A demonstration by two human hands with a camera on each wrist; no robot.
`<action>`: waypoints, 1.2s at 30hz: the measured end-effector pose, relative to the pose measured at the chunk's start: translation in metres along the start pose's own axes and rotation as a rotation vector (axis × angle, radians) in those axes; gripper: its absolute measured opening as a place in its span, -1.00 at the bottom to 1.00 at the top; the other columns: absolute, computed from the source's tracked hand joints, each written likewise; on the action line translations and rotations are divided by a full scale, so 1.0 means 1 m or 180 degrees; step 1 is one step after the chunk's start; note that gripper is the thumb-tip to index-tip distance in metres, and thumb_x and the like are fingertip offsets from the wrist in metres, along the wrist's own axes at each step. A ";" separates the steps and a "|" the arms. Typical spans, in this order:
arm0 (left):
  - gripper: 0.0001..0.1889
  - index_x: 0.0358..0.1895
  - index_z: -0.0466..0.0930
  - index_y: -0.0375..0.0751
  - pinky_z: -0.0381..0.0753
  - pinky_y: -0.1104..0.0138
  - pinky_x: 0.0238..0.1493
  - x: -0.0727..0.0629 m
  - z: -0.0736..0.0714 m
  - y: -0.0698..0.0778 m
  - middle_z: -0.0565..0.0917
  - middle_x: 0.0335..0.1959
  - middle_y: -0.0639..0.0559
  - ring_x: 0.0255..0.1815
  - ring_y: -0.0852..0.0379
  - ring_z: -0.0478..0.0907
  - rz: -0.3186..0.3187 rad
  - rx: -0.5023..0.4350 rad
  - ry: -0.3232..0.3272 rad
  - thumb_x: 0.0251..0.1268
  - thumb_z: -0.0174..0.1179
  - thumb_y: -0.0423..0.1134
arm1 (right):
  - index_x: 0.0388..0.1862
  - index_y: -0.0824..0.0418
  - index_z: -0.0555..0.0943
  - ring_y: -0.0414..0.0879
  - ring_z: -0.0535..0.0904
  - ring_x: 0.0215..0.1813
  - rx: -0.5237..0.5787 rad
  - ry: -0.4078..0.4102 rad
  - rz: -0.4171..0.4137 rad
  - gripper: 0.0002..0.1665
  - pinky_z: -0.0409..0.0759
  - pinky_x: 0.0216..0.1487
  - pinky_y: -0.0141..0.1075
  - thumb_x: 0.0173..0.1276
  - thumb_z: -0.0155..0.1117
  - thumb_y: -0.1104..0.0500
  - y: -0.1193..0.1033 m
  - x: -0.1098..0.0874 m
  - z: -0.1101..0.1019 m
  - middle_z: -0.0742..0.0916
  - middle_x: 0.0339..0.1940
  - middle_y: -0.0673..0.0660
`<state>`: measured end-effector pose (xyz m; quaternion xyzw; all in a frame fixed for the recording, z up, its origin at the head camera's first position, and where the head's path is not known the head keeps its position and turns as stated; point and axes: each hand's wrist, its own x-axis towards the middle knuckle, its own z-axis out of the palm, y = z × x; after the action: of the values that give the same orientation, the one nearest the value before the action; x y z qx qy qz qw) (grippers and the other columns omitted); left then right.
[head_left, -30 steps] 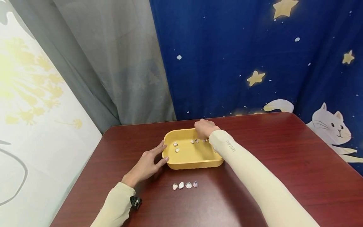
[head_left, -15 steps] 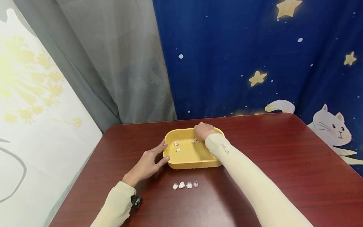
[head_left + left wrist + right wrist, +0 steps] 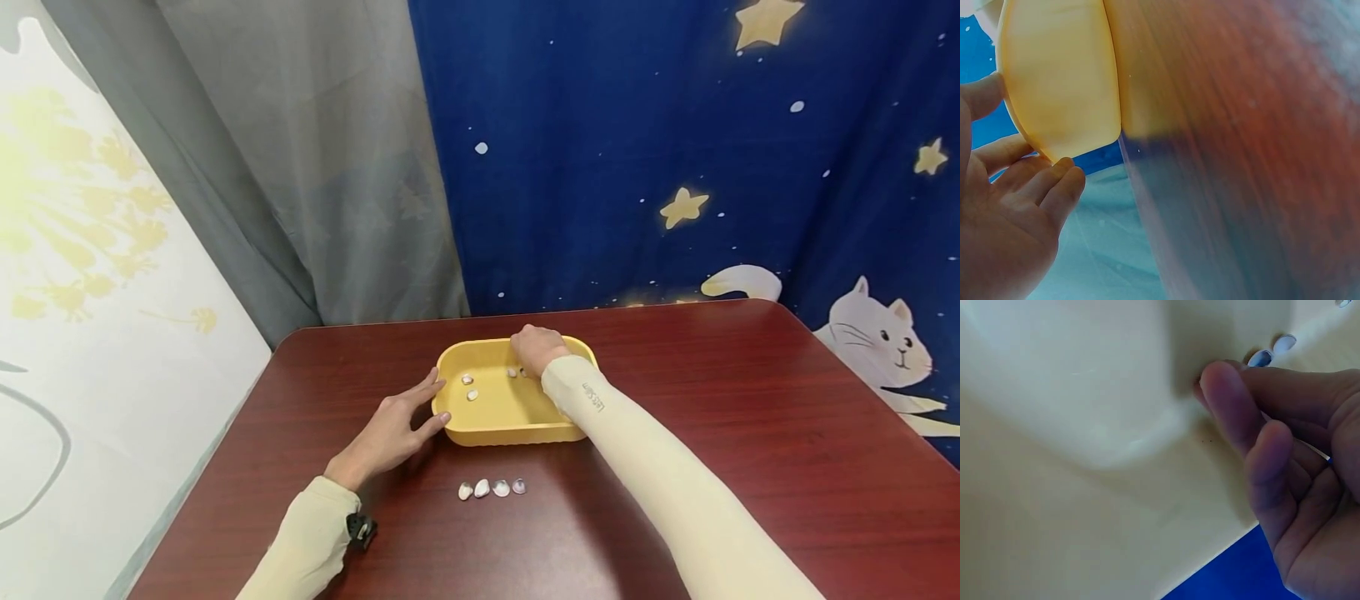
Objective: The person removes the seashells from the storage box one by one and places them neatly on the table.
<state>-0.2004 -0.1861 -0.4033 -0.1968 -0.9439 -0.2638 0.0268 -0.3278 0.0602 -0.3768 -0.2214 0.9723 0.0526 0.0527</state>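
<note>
A yellow tray (image 3: 517,435) with low walls rests on the table. My left hand (image 3: 386,437) spans its left end with spread fingers; the left wrist view shows the thumb (image 3: 988,94) at the rim and fingertips against the outer wall. Inside the tray, my right hand (image 3: 542,350) reaches down near the back wall. In the right wrist view its fingers (image 3: 1229,403) are bent and the thumb lies against them; whether a shell is between them I cannot tell. Beside those fingertips lie two small seashells (image 3: 1260,358). Another pale seashell (image 3: 472,395) lies in the tray's left part.
In front of the tray, several seashells (image 3: 501,488) lie in a short row on the dark red table (image 3: 712,400). A blue curtain (image 3: 570,167) and a grey curtain (image 3: 360,208) hang behind the table's far edge. A white patterned surface (image 3: 75,350) stands left.
My right hand has shifted slightly left and lower into the tray, covering shells seen a second ago near its fingertips. My left hand keeps its place at the tray's end.
</note>
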 end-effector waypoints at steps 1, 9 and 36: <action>-0.32 0.52 0.29 -0.13 0.38 -0.03 0.48 0.000 0.000 0.000 0.19 0.62 -0.02 0.57 -0.06 0.28 -0.0002 0.0002 -0.0003 0.44 0.19 0.06 | -0.33 0.16 0.66 -0.04 0.67 -0.22 0.0028 -0.0004 -0.0021 -0.95 0.74 -0.14 -0.05 0.30 0.40 0.25 0.000 0.000 -0.001 0.77 -0.26 0.10; -0.31 0.52 0.29 -0.16 0.38 -0.04 0.48 -0.001 -0.001 0.000 0.19 0.62 -0.05 0.57 -0.06 0.28 0.0035 0.0004 0.0023 0.44 0.19 0.06 | -0.34 0.24 0.67 -0.07 0.53 -0.43 0.0168 0.0093 -0.0320 -0.91 0.62 -0.46 -0.26 0.22 0.33 0.40 -0.004 -0.006 -0.019 0.67 -0.47 0.11; -0.31 0.53 0.29 -0.14 0.37 -0.04 0.48 0.000 0.000 0.001 0.18 0.62 -0.06 0.57 -0.07 0.28 -0.0005 -0.0027 -0.0022 0.44 0.19 0.06 | -0.32 0.15 0.76 -0.29 0.69 -0.48 0.1290 0.0056 -0.1259 -0.82 0.67 -0.30 -0.45 0.23 0.38 0.42 -0.001 -0.074 -0.054 0.80 -0.40 0.02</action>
<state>-0.2000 -0.1855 -0.4025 -0.1970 -0.9430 -0.2672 0.0226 -0.2651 0.0839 -0.3146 -0.3922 0.9014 -0.1561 0.0967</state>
